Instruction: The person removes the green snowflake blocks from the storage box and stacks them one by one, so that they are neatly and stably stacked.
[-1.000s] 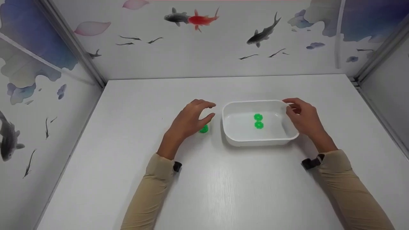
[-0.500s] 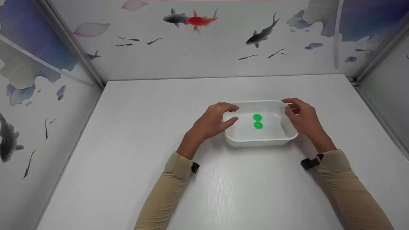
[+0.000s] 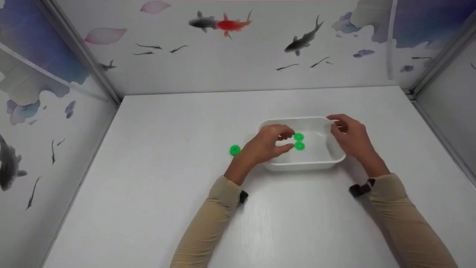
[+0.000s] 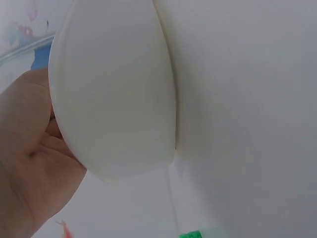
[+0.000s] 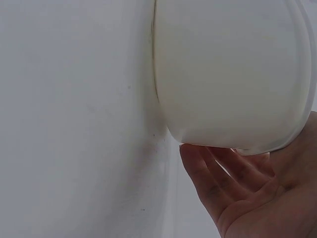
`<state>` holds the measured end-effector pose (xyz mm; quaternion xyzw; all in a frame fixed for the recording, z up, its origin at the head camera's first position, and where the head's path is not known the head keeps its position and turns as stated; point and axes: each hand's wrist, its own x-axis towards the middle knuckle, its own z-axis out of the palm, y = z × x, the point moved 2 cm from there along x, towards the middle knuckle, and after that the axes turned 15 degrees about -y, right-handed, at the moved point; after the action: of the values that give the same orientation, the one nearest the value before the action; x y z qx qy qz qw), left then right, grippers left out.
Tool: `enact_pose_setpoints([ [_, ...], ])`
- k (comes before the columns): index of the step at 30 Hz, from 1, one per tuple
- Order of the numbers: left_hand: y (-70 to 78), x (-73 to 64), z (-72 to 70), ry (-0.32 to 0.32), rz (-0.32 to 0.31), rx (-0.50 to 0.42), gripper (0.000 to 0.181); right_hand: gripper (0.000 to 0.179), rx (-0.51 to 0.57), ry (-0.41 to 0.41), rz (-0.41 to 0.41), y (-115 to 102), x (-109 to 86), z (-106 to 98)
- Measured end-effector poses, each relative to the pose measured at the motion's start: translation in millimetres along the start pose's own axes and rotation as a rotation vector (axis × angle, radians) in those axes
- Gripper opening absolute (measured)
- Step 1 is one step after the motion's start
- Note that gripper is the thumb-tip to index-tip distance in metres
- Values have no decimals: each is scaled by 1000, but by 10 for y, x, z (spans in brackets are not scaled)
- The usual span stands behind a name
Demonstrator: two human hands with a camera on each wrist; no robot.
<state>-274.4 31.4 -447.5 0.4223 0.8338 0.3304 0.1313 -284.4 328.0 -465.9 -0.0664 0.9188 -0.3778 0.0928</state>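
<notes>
A white rectangular tray (image 3: 305,163) stands on the table. Inside it, two green flower-shaped pieces (image 3: 299,146) lie side by side at the middle. My left hand (image 3: 266,145) reaches over the tray's left rim, thumb and fingers apart, fingertips right at the pieces. The left wrist view has the tray's outer wall (image 4: 114,99) in front of that hand, hiding its fingertips. My right hand (image 3: 351,137) grips the tray's right end, thumb at the rim and fingers behind the far corner. From the right wrist, its fingers (image 5: 213,178) curve round the tray's wall.
A third green piece (image 3: 235,150), round with small holes, lies on the white table (image 3: 167,167) left of the tray, close to my left forearm. Printed panels (image 3: 230,70) with painted fish rise behind and to the left of the table.
My left hand has moved right, from beside the tray to over its inside, near the two green pieces. The round green piece shows again behind it. My right hand keeps its grip.
</notes>
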Motion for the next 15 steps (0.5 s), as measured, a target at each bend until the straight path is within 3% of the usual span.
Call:
enact_pose_setpoints([
  [6,14,118,54,-36,-34,5,38,43,-4,-5,1,-4,-2,9],
  [15,22,298,79,-83,-30,12,36,41,-6,22,-48,10,-1,-5],
])
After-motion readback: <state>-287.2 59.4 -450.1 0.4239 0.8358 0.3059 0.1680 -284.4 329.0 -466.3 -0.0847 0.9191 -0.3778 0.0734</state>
